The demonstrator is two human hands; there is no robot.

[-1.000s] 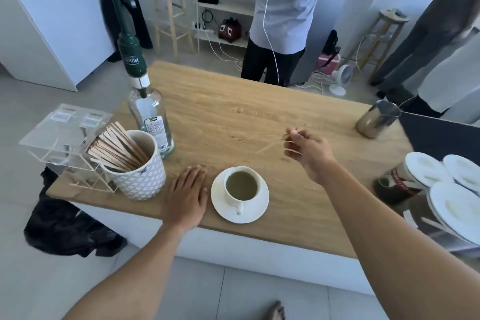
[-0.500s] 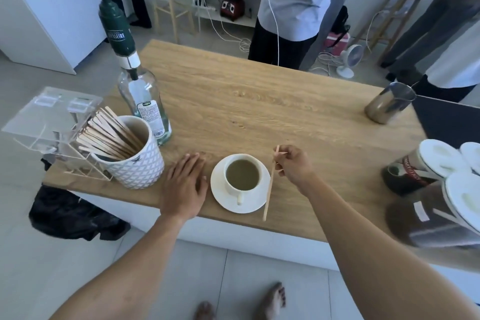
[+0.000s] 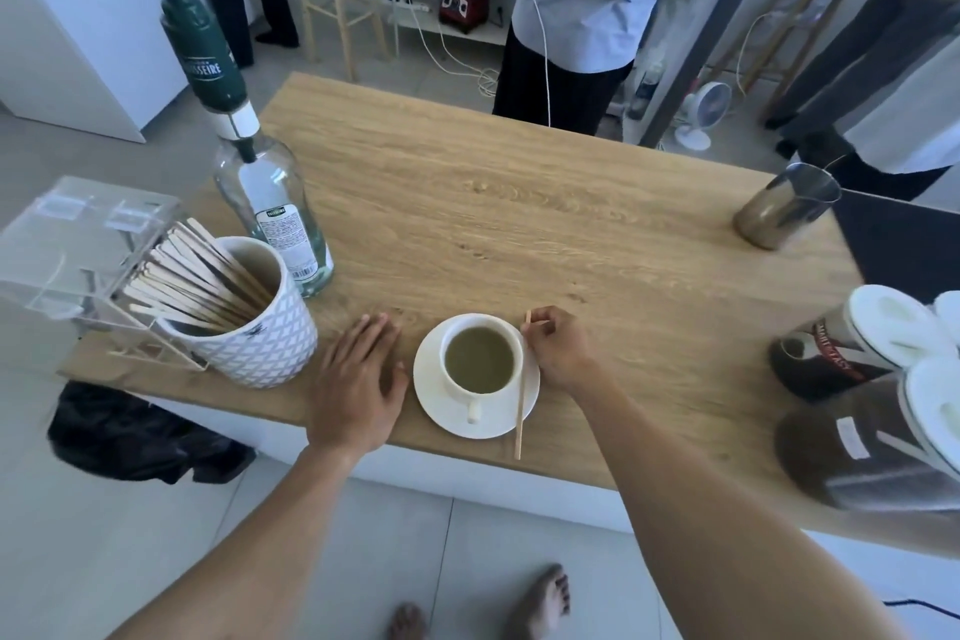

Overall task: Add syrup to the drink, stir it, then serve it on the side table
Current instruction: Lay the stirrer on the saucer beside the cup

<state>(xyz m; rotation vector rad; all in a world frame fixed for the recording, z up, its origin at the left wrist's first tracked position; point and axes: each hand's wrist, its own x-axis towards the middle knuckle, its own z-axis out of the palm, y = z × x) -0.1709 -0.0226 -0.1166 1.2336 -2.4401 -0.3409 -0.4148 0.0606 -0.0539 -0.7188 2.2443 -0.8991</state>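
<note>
My right hand [image 3: 558, 348] pinches a stir stick [image 3: 521, 398] by its top end, w/ the stick lying across the saucer [image 3: 452, 418] just right of the cup [image 3: 480, 361] (near the table's [image 3: 519, 224] front edge). Left hand [image 3: 358, 382] flat, empty, beside saucer.

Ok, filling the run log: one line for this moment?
right hand: holds stir stick on saucer | left hand: flat on table | cup: full

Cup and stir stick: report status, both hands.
Right hand pinching stir stick, which lies across saucer beside cup, not in drink. Left hand flat on table, open. Syrup bottle upright, clear of cup.
</note>
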